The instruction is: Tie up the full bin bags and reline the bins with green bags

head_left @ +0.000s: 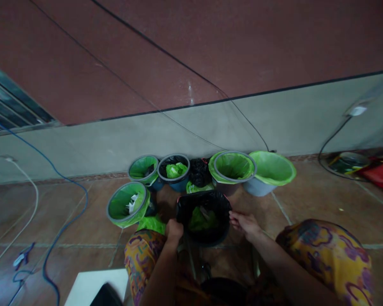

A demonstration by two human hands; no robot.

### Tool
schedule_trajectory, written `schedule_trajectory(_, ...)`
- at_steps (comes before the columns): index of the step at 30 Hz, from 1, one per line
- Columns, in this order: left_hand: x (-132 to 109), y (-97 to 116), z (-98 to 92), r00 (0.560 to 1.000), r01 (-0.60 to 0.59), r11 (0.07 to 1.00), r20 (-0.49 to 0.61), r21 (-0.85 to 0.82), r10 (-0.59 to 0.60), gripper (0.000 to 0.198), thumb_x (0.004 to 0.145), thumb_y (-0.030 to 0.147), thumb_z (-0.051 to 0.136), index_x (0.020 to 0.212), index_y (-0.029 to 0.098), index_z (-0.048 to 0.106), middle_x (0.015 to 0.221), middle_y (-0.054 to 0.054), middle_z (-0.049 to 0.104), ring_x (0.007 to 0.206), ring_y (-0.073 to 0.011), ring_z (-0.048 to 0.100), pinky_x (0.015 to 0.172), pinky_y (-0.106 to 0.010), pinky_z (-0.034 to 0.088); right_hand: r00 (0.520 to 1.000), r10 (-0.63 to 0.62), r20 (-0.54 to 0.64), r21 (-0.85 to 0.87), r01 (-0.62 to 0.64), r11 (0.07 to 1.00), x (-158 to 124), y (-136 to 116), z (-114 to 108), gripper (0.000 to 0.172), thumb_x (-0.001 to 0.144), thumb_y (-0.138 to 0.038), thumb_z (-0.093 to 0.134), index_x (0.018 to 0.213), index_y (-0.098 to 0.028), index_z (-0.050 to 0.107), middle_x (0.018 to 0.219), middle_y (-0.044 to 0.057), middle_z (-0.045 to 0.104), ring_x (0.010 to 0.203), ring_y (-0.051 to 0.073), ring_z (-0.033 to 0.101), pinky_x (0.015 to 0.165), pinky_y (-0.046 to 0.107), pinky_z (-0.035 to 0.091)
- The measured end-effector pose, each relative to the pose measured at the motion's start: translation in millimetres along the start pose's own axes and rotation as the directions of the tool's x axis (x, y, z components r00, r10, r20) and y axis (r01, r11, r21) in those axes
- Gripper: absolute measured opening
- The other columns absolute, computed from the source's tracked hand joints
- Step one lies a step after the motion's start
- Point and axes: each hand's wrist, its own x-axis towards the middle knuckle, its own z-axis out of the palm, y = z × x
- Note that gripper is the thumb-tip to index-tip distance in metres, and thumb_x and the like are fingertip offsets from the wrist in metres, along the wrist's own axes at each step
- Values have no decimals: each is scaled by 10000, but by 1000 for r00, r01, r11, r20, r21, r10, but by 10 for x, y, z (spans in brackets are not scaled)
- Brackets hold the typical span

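In the head view both hands grip the rim of a bin lined with a black bag on the floor between the knees: left hand closed on its near-left edge, right hand pinching the right edge. The liner looks mid-fitting, so the next move likely calls for pulling it evenly round the rim. Dim light blurs the green wad inside, and the bin's base is hidden.

Home floor corner; tiled floor, lined bins along wall; loose cables.

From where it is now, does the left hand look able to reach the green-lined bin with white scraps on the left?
Probably yes. The left hand grips the black-lined bin, and the green-lined bin sits close beside it on the floor, with only a loose green bag between.
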Motion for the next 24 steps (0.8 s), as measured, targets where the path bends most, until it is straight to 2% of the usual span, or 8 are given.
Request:
schedule_trajectory(2, -1, 17, -3, 1000, 15, 1000, -11, -8, -15, 253, 803, 269, 588, 943, 130, 747, 965, -184, 752, 942, -305, 718, 674, -304, 479, 999, 54, -1, 17, -54, 998, -21, -126, -25, 163, 685, -314, 721, 725, -167, 665, 696, 72, 721, 527, 120, 624, 473, 214, 500)
schedule_trajectory(4, 19, 76, -36, 998, 25, 999, -53, -25, -26, 334, 834, 310, 568, 1065, 110, 706, 1038, -195, 737, 992, -298, 707, 716, -303, 491, 997, 56, 52, -45, -53, 998, -29, -227, -36, 134, 667, -254, 707, 765, -169, 672, 670, 50, 712, 531, 120, 627, 478, 208, 491)
schedule_trajectory(7, 112, 226, -142, 985, 32, 998, -168, -56, -41, 473, 880, 351, 534, 1253, 66, 595, 1151, -221, 698, 1070, -285, 681, 799, -301, 499, 985, 12, 175, -178, 19, 984, 3, -295, -23, 140, 609, -179, 675, 748, -170, 660, 596, 5, 665, 538, 129, 628, 501, 211, 475)
schedule_trajectory(9, 214, 334, -222, 977, 20, 998, -212, -58, -32, 494, 894, 341, 528, 1301, 63, 564, 1175, -224, 688, 1089, -280, 674, 829, -303, 499, 970, -41, 241, -235, 99, 967, 57, -297, -3, 132, 581, -160, 651, 712, -174, 645, 557, -17, 630, 534, 135, 620, 505, 216, 460)
schedule_trajectory(12, 386, 455, -302, 983, -54, 998, -178, -43, 46, 376, 904, 303, 528, 1220, 145, 655, 1158, -166, 712, 1070, -251, 682, 831, -279, 495, 955, -87, 282, -285, 170, 943, 164, -292, 12, 119, 569, -159, 616, 685, -184, 629, 551, -20, 620, 542, 151, 621, 523, 236, 467)
schedule_trajectory(16, 522, 555, -343, 979, -158, 987, -132, -25, 153, 237, 896, 264, 545, 982, 218, 762, 1056, -90, 756, 1006, -205, 696, 820, -240, 483, 950, -48, 310, -306, 148, 940, 282, -377, -26, 173, 539, -136, 546, 694, -195, 599, 566, -16, 619, 614, 176, 641, 557, 247, 479)
schedule_trajectory(21, 489, 694, -460, 947, -281, 959, -172, -30, 272, 243, 908, 271, 524, 952, 217, 758, 974, -52, 765, 930, -175, 692, 809, -235, 479, 939, -64, 339, -227, 147, 963, 315, -607, -76, 277, 538, -145, 546, 806, -206, 572, 604, -36, 600, 576, 137, 590, 550, 237, 462)
schedule_trajectory(24, 412, 774, -570, 922, -370, 923, -161, -107, 351, 240, 906, 260, 507, 858, 202, 734, 814, -31, 750, 776, -142, 674, 734, -223, 470, 925, -121, 360, -177, 195, 965, 298, -706, -47, 263, 596, -209, 598, 857, -200, 572, 640, -32, 605, 588, 132, 584, 577, 249, 467)
